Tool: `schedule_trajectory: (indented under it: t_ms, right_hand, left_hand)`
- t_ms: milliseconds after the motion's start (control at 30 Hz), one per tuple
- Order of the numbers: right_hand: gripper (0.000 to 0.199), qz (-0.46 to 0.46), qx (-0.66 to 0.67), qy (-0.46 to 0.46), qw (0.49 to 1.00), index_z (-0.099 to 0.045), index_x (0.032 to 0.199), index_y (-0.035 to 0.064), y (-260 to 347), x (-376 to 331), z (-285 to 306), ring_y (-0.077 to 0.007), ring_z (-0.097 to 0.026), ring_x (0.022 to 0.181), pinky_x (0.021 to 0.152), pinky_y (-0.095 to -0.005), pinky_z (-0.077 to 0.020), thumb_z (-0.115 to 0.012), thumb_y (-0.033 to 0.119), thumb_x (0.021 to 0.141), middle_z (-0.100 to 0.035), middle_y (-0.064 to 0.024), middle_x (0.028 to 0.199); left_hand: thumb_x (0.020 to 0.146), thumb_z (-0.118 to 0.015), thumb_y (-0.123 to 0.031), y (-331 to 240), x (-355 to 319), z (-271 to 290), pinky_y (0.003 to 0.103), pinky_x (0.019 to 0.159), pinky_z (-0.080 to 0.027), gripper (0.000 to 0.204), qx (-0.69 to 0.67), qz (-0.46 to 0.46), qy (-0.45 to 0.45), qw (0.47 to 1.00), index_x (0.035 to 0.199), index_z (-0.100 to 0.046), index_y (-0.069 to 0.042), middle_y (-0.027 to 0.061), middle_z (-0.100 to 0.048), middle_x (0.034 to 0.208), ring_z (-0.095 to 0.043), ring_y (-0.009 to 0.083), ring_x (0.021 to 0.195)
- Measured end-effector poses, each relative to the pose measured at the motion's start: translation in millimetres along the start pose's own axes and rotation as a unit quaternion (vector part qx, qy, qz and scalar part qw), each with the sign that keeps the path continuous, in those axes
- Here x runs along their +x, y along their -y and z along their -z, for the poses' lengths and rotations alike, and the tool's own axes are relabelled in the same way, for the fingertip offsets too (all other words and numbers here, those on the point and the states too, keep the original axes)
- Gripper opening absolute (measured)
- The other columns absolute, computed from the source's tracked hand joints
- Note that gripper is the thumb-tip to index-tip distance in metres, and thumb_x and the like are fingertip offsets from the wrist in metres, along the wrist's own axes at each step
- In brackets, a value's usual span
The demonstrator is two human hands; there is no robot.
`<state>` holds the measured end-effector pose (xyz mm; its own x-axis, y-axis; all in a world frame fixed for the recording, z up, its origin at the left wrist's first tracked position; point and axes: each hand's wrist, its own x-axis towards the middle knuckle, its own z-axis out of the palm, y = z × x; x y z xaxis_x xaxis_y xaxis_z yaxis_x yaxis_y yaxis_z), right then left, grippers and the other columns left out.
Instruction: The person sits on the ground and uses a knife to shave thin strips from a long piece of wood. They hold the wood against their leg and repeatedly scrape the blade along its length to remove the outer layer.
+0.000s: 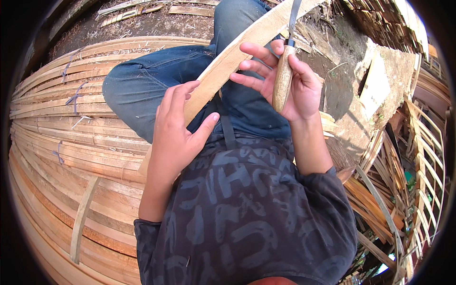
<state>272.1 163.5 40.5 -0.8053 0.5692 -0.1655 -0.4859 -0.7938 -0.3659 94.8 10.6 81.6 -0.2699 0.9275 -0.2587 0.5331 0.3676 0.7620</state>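
Slat: the pale sawn board (228, 59) lies slantwise over my lap, one end passing under my left forearm; I place everything else by it.
Left hand: my left hand (176, 128) lies over the slat's near part, its fingers close together and the thumb standing apart; how hard they press I cannot tell.
Knife: the wood-handled knife (283, 80) is right of the slat, its dark blade (294, 20) crossing above the slat's far part and running out of view; whether they touch, I cannot tell.
Right hand: my right hand (298, 92) is turned palm up right of the slat, the handle lying between thumb and index finger by the collar, the other three spread clear of it.
Jeans: my blue jeans (152, 88) sit beneath the slat.
Stack: long wooden strips (52, 142) lie left of the slat.
Good handling: this grip looks loose to me; I'd wrap every finger round the handle before loading the blade, and keep my left thumb and knees outside its path.
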Motion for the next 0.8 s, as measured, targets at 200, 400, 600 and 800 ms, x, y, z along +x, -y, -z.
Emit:
schedule_trajectory:
  t_ms: [200,400,600,800]
  right_hand:
    - [0.028,-0.030,0.047,0.087,0.995,-0.052,0.109,0.0115,-12,5,-13,-0.0447,-0.040,0.134,0.107,-0.0646,-0.0336,-0.040,0.036,0.102,-0.030,-0.0296,0.149]
    - [0.029,-0.041,0.034,0.089,0.995,-0.053,0.106,0.0116,-22,6,-12,-0.0460,-0.033,0.137,0.109,-0.0634,-0.0309,-0.045,0.039,0.100,-0.027,-0.0306,0.150]
    - [0.029,-0.046,0.050,0.107,0.992,-0.052,0.105,0.0116,-23,8,-9,-0.0468,-0.031,0.138,0.111,-0.0628,-0.0283,-0.048,0.040,0.098,-0.025,-0.0325,0.150]
    - [0.030,-0.070,0.023,0.093,0.993,-0.049,0.096,0.0124,-17,7,-9,-0.0474,-0.031,0.139,0.111,-0.0696,-0.0194,-0.051,0.042,0.095,-0.028,-0.0326,0.150]
  left_hand:
    - [0.086,-0.072,-0.023,-3,19,-40,0.033,0.078,-0.048,0.039,-0.394,0.022,0.076,0.916,0.116,-0.060,-0.001,0.0083,-0.066,0.100,-0.062,0.0174,0.089]
    - [0.088,-0.070,-0.012,0,26,-61,0.026,0.076,-0.050,0.021,-0.549,0.084,0.078,0.828,0.101,-0.066,0.003,0.0067,-0.069,0.094,-0.064,0.0105,0.088]
    - [0.088,-0.069,-0.008,1,30,-56,0.025,0.078,-0.050,0.018,-0.557,0.091,0.086,0.821,0.100,-0.068,0.004,0.0071,-0.069,0.096,-0.064,0.0102,0.091]
    - [0.088,-0.069,-0.008,0,36,-56,0.026,0.082,-0.049,0.019,-0.518,0.063,0.095,0.848,0.102,-0.068,0.004,0.0058,-0.069,0.099,-0.064,0.0114,0.094]
